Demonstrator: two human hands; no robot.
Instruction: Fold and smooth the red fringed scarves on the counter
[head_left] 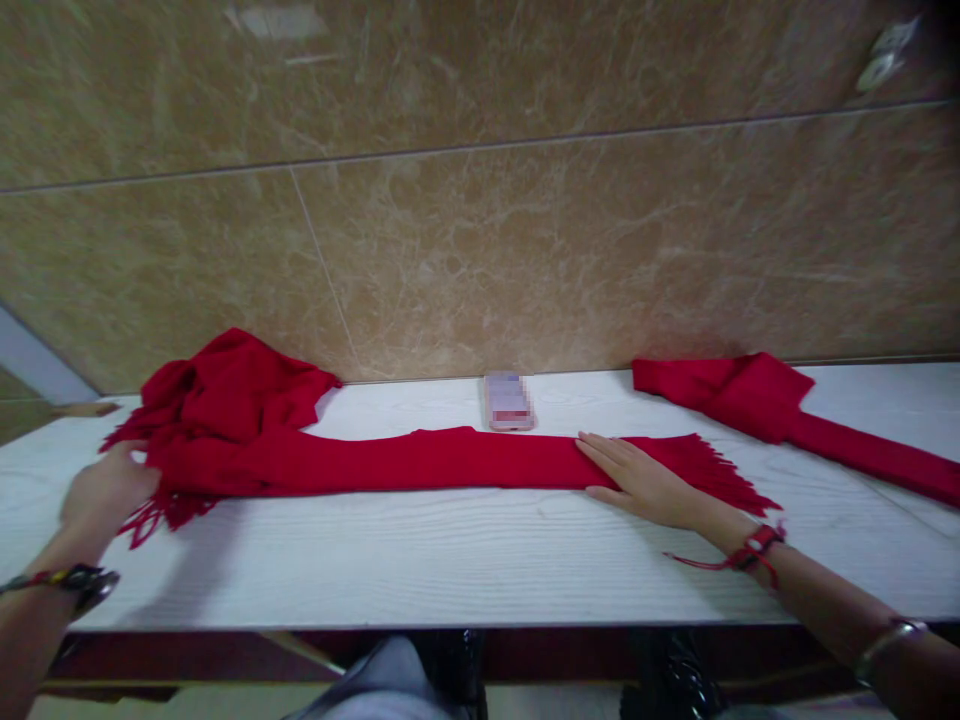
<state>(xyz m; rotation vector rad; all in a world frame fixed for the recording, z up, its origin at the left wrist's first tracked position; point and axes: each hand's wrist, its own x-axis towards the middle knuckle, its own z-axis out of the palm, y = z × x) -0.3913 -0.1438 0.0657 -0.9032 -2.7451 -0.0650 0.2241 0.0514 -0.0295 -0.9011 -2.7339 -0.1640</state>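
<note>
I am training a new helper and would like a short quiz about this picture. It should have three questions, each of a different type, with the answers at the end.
1. Which object lies between the long fringed scarf and the tiled wall?
A) a cup
B) a phone
C) a pair of scissors

2. True or false: the right hand rests palm down on the long fringed scarf.

3. Fill in the missing word: the bracelet nearest to the right hand is ____ in colour.

Key: 1. B; 2. true; 3. red
</note>
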